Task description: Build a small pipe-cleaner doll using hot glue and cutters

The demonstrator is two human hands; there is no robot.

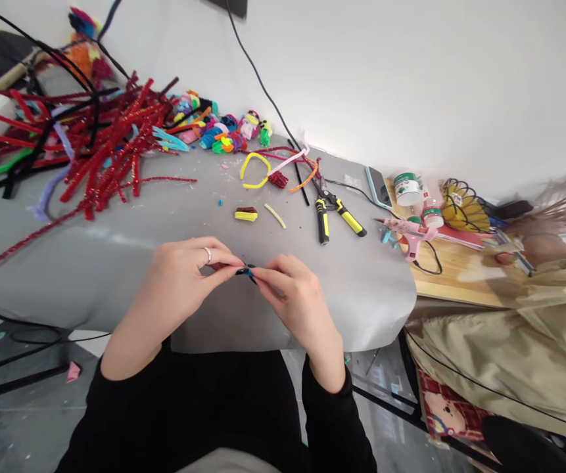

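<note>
My left hand [196,266], with a ring on one finger, pinches one side of a small black and blue piece [247,270], which looks like pipe cleaner. From the other side, the fingertips of my right hand [290,286] close on the same piece, and they hide much of it. Both hands are just above the grey table mat [361,289]. Beyond them lie a small yellow and brown pipe-cleaner bundle [246,214], a short pale yellow strip [275,215] and a tiny blue bit [220,202].
A heap of red pipe cleaners [119,138] covers the left. Colourful pipe-cleaner figures [223,131] line the wall. Yellow-handled pliers [332,210] lie right of a yellow loop [256,171]. At right are a phone [378,186], a pink glue gun [413,236] and jars [407,189].
</note>
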